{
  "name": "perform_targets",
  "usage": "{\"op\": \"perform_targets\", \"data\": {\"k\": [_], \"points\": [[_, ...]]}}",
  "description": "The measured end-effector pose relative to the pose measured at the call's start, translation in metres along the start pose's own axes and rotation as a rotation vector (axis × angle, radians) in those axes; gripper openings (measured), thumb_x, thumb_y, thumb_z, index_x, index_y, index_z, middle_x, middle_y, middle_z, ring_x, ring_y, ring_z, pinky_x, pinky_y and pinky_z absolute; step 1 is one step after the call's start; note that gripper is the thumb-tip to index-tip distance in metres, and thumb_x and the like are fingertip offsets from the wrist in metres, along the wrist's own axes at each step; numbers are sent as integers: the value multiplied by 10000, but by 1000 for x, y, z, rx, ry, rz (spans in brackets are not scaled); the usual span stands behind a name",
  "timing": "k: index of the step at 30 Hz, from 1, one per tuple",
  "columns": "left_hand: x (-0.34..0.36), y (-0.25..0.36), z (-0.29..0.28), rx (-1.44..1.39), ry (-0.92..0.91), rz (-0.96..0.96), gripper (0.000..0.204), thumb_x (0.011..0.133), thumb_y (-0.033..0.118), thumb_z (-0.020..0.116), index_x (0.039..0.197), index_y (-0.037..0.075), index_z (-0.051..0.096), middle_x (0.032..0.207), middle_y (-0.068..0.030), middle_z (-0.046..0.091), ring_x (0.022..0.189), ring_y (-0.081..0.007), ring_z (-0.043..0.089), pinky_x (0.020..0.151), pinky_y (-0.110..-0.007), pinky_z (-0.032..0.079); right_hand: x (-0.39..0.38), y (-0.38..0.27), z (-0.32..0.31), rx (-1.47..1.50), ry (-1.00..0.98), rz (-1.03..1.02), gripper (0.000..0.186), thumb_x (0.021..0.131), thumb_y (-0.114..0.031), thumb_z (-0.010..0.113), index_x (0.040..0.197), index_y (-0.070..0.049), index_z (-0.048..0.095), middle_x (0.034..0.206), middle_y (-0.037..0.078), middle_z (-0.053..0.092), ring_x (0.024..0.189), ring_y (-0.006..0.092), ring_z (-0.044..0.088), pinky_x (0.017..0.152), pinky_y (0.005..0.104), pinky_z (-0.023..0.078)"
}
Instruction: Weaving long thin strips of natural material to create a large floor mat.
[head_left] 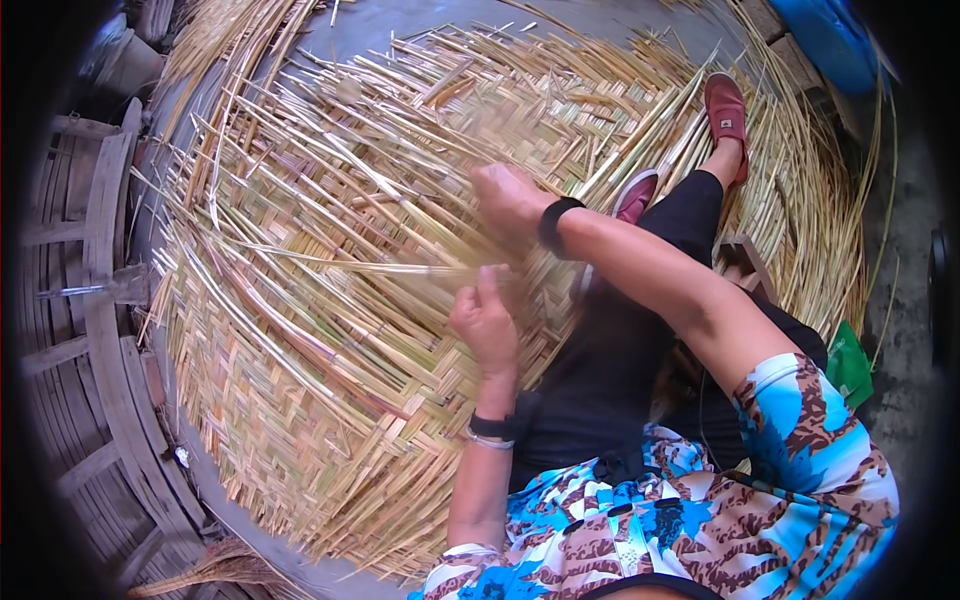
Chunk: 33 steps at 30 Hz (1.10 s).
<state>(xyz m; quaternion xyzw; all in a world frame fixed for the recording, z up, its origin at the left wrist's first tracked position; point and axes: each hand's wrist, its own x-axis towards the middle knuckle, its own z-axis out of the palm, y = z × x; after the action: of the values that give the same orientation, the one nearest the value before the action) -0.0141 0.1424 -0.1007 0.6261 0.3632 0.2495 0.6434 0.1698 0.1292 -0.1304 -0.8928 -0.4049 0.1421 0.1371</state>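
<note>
A large woven mat of pale reed strips (pixel 250 400) lies beneath both hands, with many loose strips (pixel 240 150) spread across it. My left hand (pixel 482 320) is pinched on a light strip (pixel 380 270) that runs off toward the left, just over the weave. My right hand (pixel 508 200) is closed, above and slightly right of the left one; motion blur around it hides what its fingers hold.
My outstretched legs (pixel 680 230) and red shoes (pixel 727 110) rest on the right of the mat. Slatted wooden pieces (pixel 105 240) line the left side. Beside the right edge are a green bag (pixel 848 365) and a blue object (pixel 820 40).
</note>
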Motion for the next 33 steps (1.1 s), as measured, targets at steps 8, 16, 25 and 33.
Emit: {"op": "perform_targets", "data": {"k": [8, 16, 25, 33], "points": [[20, 8, 9, 225, -20, 25, 279, 964, 193, 564, 850, -34, 679, 705, -112, 622, 639, -181, 498, 613, -344, 414, 6, 29, -40, 532, -317, -64, 263, 741, -163, 604, 944, -5, 661, 834, 185, 674, 789, 292, 656, 652, 394, 499], [29, -48, 12, 255, 39, 114, 366, 904, 199, 642, 637, -42, 572, 590, -88, 578, 554, -132, 481, 536, -351, 430, -6, 19, 13, 128, -11, -122, 161, 701, -154, 604, 735, -7, 661, 701, 193, 647, 655, 363, 639, 591, 469, 503], [80, -90, 25, 74, 4, 93, 245, 921, 160, 628, 752, -10, 575, 649, -43, 605, 537, -112, 527, 519, -284, 471, -5, 32, -10, 485, -119, -214, 255, 710, -205, 623, 804, 30, 649, 787, 232, 643, 772, 382, 628, 676, 457, 485], [106, -116, 21, -63, -150, -187, 102, 923, 99, 607, 868, 15, 619, 779, -55, 659, 633, -136, 629, 537, -290, 512, 4, 25, -4, 565, -199, -279, 338, 720, -247, 652, 920, 26, 656, 863, 216, 665, 841, 333, 636, 736, 432, 479]]}}
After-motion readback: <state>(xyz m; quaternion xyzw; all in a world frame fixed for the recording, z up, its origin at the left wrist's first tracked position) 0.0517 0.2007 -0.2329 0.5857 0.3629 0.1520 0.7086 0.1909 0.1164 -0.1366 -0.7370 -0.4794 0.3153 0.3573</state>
